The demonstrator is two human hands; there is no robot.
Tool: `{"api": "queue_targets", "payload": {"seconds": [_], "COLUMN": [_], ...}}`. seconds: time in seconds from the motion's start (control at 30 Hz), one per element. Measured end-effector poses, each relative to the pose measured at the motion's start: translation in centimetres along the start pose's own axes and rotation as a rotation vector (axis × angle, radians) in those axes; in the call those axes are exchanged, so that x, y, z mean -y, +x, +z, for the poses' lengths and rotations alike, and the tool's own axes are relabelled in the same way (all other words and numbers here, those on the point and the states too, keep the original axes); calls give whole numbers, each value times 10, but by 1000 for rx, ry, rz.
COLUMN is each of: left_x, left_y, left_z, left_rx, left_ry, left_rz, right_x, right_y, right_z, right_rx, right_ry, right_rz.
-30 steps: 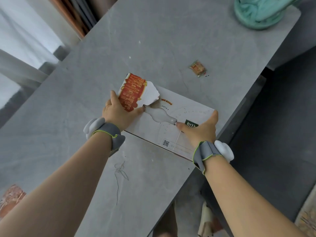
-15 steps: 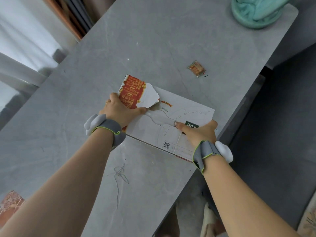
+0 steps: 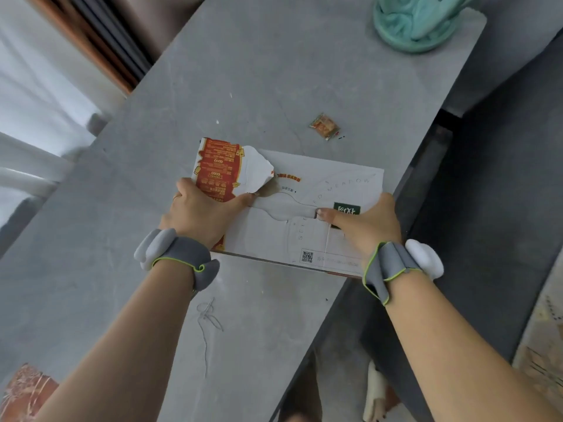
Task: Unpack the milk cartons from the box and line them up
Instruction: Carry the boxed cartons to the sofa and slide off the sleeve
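At the tabletop's (image 3: 274,71) right edge, left hand (image 3: 202,213) is gripping the torn flap (image 3: 227,169), right hand (image 3: 365,220) fingers pressing flat on the box (image 3: 320,239); opening comes next.

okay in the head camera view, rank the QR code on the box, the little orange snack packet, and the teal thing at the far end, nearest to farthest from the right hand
1. QR code: on the box top, just left of the right hand, near the box's front edge.
2. Orange snack packet: loose on the table, beyond the box.
3. Teal object: far end of the table, by its right corner.
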State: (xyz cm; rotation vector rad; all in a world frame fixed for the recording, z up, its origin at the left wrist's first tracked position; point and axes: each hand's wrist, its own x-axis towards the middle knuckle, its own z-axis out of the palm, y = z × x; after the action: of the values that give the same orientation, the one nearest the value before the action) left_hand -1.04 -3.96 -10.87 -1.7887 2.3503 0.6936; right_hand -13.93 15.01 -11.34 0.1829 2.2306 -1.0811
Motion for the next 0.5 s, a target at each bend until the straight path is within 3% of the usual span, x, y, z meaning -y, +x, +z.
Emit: {"api": "queue_targets", "payload": {"seconds": [0.2, 0.5], "left_x": [-50, -164], "left_y": [-40, -162], "left_z": [-28, -36], "left_rx": [-22, -69], "left_ry": [-4, 8], "left_rz": [89, 321], "right_x": [14, -13], "right_y": [-17, -49], "right_z": [-64, -235], "right_rx": [-43, -184], "right_ry": [68, 122], "right_rz": [-29, -88]}}
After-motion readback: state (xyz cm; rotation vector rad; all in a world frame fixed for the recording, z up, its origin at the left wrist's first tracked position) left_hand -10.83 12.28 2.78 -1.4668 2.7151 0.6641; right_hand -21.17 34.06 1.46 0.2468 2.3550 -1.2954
